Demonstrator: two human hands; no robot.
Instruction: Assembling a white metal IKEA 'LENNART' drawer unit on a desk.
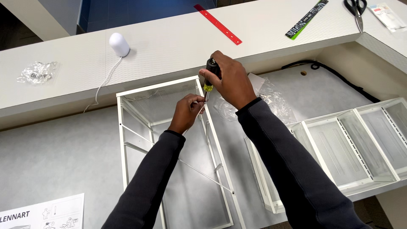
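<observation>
The right hand point(231, 82) is closed around a black-and-yellow screwdriver point(210, 74) standing upright on the top rail of the white mesh frame point(161, 91), the left hand point(186, 112) pinches the tip, so a screw seems in driving, needing steady downward turning.

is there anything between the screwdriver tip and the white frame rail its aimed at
Nothing visible blocks it. The right hand holds the screwdriver upright, tip down at the top rail of the white wire frame. Only the left hand is close, its fingers pinching right at the tip, beside it rather than under it. The exact contact point is too small to see.
</observation>
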